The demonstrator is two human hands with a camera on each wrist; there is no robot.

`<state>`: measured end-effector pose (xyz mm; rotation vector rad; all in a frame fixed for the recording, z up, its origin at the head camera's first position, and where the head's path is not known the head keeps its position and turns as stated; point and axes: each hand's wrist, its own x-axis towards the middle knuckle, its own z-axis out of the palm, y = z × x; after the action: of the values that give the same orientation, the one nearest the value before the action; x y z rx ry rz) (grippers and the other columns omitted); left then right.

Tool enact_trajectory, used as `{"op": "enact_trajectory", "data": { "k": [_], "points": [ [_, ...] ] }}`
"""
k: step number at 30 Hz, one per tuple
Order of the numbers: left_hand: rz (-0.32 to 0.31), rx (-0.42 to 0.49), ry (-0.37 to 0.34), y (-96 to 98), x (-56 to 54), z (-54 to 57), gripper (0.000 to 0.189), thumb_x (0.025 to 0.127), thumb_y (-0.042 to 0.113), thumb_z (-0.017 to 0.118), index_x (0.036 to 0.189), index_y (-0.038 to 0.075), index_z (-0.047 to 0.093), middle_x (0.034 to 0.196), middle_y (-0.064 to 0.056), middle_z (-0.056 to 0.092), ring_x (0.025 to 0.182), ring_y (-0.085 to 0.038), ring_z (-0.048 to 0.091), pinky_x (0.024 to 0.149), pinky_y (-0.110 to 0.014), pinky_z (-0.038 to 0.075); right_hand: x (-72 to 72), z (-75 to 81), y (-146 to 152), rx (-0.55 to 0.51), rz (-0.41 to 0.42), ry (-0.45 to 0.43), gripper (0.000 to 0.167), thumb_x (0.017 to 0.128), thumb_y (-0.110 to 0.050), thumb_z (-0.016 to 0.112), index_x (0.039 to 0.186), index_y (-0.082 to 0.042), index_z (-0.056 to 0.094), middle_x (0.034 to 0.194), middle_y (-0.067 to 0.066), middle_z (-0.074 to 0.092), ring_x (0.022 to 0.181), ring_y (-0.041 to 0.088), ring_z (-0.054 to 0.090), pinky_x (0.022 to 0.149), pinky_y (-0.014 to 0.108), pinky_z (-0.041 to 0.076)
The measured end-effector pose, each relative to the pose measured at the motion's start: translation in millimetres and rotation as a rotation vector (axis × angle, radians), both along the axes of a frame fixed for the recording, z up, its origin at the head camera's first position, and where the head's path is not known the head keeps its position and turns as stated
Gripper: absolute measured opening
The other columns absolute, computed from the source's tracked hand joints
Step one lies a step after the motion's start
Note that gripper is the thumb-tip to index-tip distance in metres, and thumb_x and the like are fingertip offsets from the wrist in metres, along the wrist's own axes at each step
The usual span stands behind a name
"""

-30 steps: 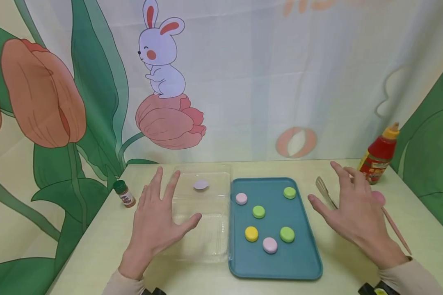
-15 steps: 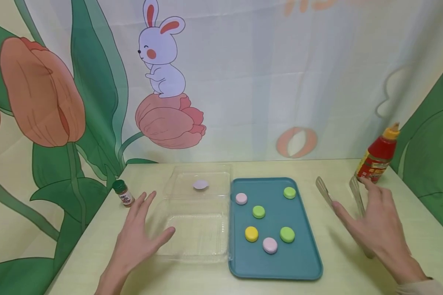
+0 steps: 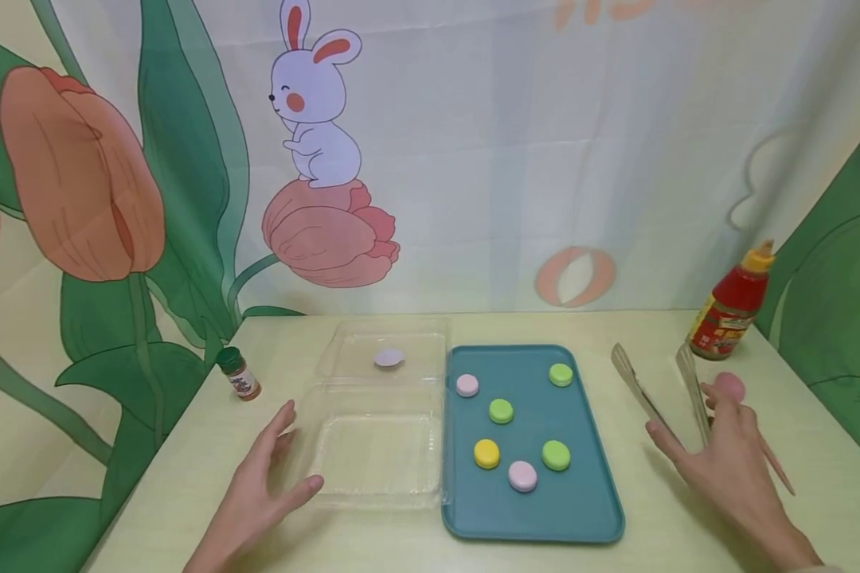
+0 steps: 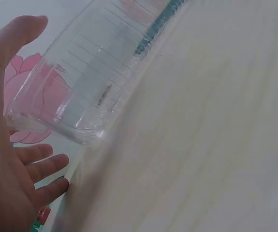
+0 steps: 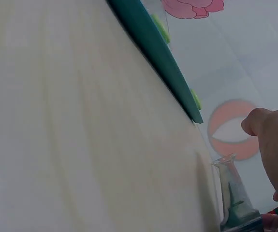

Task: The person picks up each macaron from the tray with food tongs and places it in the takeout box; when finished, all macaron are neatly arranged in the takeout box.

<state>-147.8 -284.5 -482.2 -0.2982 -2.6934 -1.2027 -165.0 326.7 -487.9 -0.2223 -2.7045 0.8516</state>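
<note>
My left hand (image 3: 258, 481) is spread beside the left edge of a hinged clear plastic box (image 3: 311, 446). In the left wrist view the thumb (image 4: 25, 29) stands off the box wall, and the fingers bend loosely near its corner. My right hand (image 3: 734, 473) hovers over metal tongs (image 3: 634, 380), whose two arms lie splayed between thumb and fingers. The right wrist view shows the thumb (image 5: 259, 121) raised clear of the tongs; finger contact lower down is hidden. Several macarons, among them a yellow one (image 3: 486, 454) and a pink one (image 3: 522, 476), lie on a blue tray (image 3: 588, 517).
A white oval piece (image 3: 388, 357) shows at the box's back half. A small green-capped jar (image 3: 239, 373) stands back left. At the back right stands a red squeeze bottle (image 3: 727, 314), with a pink-ended stick (image 3: 729, 387) in front of it. A printed curtain (image 3: 473, 199) hangs behind the table.
Both hands have come down from above the table. The left has moved left to beside the box; the right has moved right and nearer, over the tongs.
</note>
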Motion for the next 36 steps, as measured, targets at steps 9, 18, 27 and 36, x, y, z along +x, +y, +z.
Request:
{"op": "enact_trajectory", "data": {
  "k": [9,18,27,36],
  "points": [
    [0.004,-0.031,-0.071,-1.4,4.7,-4.1,0.113,0.09,0.049,0.094,0.178,0.031,0.025,0.174,-0.004,0.048,0.161,-0.034,0.046,0.123,-0.017,0.029,-4.8,-15.6,-0.7,0.018,-0.017,-0.029,0.111,0.101,-0.047,0.081,0.164,0.02,0.019,0.149,0.049,0.029,0.137,0.064,0.031,0.105,0.082,0.038],
    [-0.017,-0.034,-0.051,-0.7,3.6,-5.5,0.114,0.09,0.047,0.093,0.179,0.028,0.024,0.174,-0.004,0.048,0.159,-0.038,0.046,0.124,-0.072,0.034,-6.3,-18.0,5.0,0.076,-0.022,-0.055,0.097,0.103,-0.038,0.079,0.151,0.031,0.03,0.136,0.051,0.036,0.129,0.066,0.035,0.105,0.083,0.034],
    [-0.006,-0.028,-0.07,-0.6,2.6,-5.4,0.114,0.09,0.05,0.093,0.179,0.029,0.024,0.175,-0.004,0.046,0.16,-0.04,0.045,0.123,-0.073,0.035,-5.1,-9.4,4.8,0.016,0.003,-0.042,0.089,0.108,-0.037,0.074,0.156,0.022,0.028,0.122,0.035,0.052,0.099,0.045,0.054,0.081,0.059,0.052],
    [-0.011,-0.026,-0.075,-1.7,2.1,-6.4,0.114,0.09,0.049,0.093,0.179,0.028,0.024,0.176,-0.004,0.046,0.16,-0.042,0.044,0.123,-0.074,0.035,0.5,6.6,-10.1,-0.06,0.103,-0.089,0.097,0.109,-0.051,0.07,0.169,0.005,0.019,0.089,0.009,0.065,0.079,0.023,0.055,0.064,0.03,0.039]
  ]
}}
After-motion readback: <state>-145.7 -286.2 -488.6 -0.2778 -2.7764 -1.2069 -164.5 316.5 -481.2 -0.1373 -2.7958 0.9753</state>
